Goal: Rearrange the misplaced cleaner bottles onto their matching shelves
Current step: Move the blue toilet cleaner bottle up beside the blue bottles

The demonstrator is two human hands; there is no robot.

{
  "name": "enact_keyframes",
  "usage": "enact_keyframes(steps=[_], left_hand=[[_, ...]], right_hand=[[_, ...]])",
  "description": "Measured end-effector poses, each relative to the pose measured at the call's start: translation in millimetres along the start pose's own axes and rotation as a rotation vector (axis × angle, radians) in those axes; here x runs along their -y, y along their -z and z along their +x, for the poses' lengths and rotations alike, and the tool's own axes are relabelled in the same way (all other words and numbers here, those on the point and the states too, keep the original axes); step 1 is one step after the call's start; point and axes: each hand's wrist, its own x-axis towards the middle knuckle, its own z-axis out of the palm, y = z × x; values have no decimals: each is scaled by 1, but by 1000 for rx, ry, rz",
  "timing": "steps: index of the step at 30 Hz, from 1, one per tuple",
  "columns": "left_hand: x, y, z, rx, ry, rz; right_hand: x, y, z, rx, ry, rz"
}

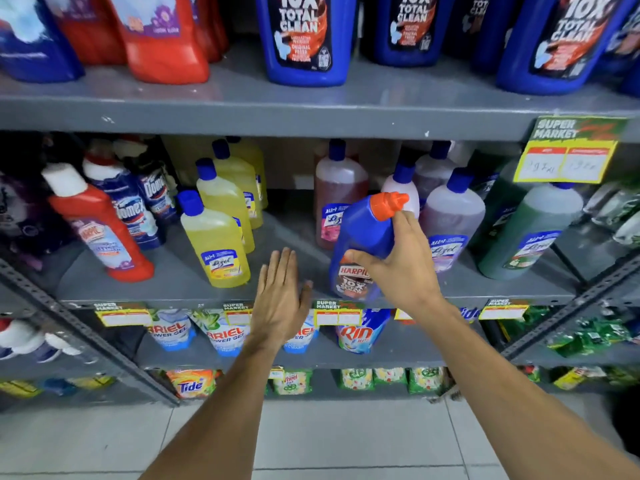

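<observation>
A blue Harpic bottle with an orange cap stands tilted at the front edge of the middle shelf, among Lizol bottles. My right hand is shut around its neck and shoulder. My left hand hovers flat and open to the left of it, fingers together, holding nothing. Matching blue Harpic bottles line the top shelf. A red Harpic bottle leans on the middle shelf at the left, beside the blue Domex bottles.
Yellow Lizol bottles stand left of centre, pink and lilac ones behind my right hand, a green one at the right. Red bottles fill the top left. Detergent pouches sit on lower shelves. Price tags hang off shelf edges.
</observation>
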Motion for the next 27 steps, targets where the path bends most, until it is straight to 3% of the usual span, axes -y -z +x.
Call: enact_keyframes(steps=[7, 11, 14, 20, 27], left_hand=[[-50, 122, 7, -537, -19, -10], [-63, 199, 30, -646, -110, 110], [-80, 245, 56, -574, -152, 216], [-111, 247, 94, -149, -75, 287], [-120, 245, 100, -121, 6, 256]], right_hand=[[76, 78, 8, -29, 217, 107], [131, 129, 22, -52, 328, 215], [168, 168, 45, -116, 408, 279], [203, 212, 102, -213, 455, 262], [183, 198, 157, -246, 368, 206]])
